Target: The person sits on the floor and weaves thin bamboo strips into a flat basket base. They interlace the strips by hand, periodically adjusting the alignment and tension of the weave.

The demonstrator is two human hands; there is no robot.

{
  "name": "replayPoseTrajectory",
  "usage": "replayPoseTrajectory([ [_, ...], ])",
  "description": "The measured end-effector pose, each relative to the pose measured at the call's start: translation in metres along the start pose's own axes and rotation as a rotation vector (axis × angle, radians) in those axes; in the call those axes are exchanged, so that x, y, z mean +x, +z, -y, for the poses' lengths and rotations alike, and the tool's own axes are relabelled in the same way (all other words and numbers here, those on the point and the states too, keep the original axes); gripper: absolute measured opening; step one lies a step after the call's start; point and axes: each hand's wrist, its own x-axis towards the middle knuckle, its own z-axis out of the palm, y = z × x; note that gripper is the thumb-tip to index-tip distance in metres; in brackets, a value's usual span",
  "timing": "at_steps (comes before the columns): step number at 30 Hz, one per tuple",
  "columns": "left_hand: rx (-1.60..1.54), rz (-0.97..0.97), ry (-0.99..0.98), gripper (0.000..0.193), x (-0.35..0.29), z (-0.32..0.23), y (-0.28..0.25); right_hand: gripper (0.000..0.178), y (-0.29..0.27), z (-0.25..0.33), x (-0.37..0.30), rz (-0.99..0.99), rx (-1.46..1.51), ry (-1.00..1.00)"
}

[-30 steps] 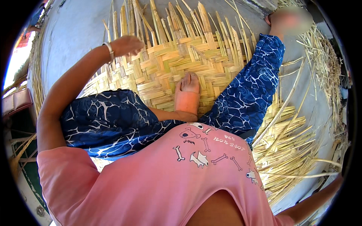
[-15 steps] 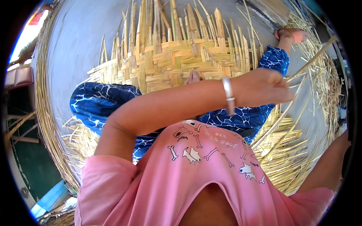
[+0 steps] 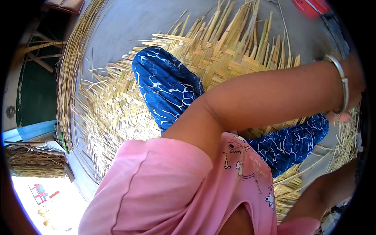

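Farther right than before, the left hand (image 3: 355, 76) meets the view's edge, one silver bangle (image 3: 345, 84) at its wrist; I cannot tell either hand's grip. One straw-yellow woven mat (image 3: 121, 111), fringed with unwoven strips (image 3: 247, 27), lies on grey floor (image 3: 113, 35) beneath two blue-patterned trouser legs (image 3: 166, 86)

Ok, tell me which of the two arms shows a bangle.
The left arm, the higher one in the picture: it wears a silver bangle. None shows on the right arm, at lower right, though its far end is out of sight.
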Motion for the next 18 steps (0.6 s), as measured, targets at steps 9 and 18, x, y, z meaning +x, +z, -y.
replayPoseTrajectory([
  [9,-0.008,-0.606,-0.176,0.016,-0.078,0.0,-0.163,0.036,-0.006,-0.069,-0.142,-0.275,0.102,0.415],
  [18,0.049,-0.738,-0.384,0.016,-0.15,-0.018,-0.253,0.034,-0.361,0.052,-0.14,-0.839,0.276,0.347],
])
